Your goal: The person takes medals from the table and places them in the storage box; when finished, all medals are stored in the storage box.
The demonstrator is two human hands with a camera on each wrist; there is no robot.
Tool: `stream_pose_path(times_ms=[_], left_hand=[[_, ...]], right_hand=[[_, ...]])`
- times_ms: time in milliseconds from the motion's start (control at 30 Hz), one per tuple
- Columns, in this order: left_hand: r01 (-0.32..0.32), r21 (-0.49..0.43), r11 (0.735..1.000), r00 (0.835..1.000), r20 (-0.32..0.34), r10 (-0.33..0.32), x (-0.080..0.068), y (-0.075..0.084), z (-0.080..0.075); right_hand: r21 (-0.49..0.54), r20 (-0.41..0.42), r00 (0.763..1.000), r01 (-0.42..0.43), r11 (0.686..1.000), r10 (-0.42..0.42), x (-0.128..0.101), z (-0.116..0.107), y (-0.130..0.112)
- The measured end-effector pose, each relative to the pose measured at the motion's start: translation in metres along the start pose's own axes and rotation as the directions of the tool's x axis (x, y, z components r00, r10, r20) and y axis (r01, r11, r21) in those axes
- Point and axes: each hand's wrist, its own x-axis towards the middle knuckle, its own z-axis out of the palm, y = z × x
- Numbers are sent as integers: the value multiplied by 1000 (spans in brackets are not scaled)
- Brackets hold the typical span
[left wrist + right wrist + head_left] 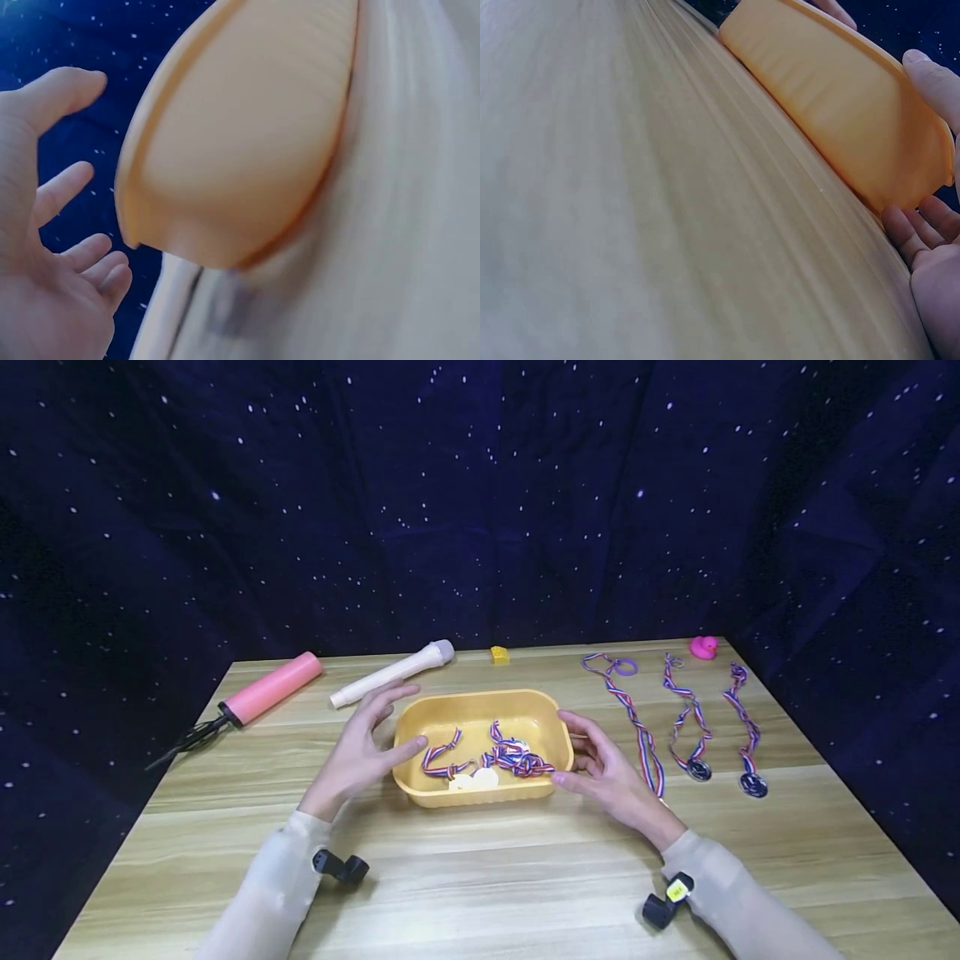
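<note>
In the head view, a yellow plastic basin sits on the table between both hands. Tricolour ribbons and pale, shiny medals lie inside it. My left hand is at the basin's left end, fingers spread and relaxed; the left wrist view shows a gap between hand and basin wall. Around the right end, my right hand lies loosely, with its thumb by the front corner. In the right wrist view, its fingertips are right at the lower wall.
Right of the basin, three ribbons lie stretched out, one with a purple ring, two with dark medals. A pink rubber duck and a yellow block stand at the back. Leftward are a white microphone and a pink hand pump.
</note>
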Motion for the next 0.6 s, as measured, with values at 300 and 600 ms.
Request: stream_pose_path(times_ms=[300,600], left_hand=[[78,-246,966,997,39,-70,-21,-21,6],[161,-249,955,984,116,-135,-31,-32,11]], right_hand=[[3,0,1000,9,1000,-9,-1,0,0],[-10,7,1000,11,1000,-11,0,-1,0]])
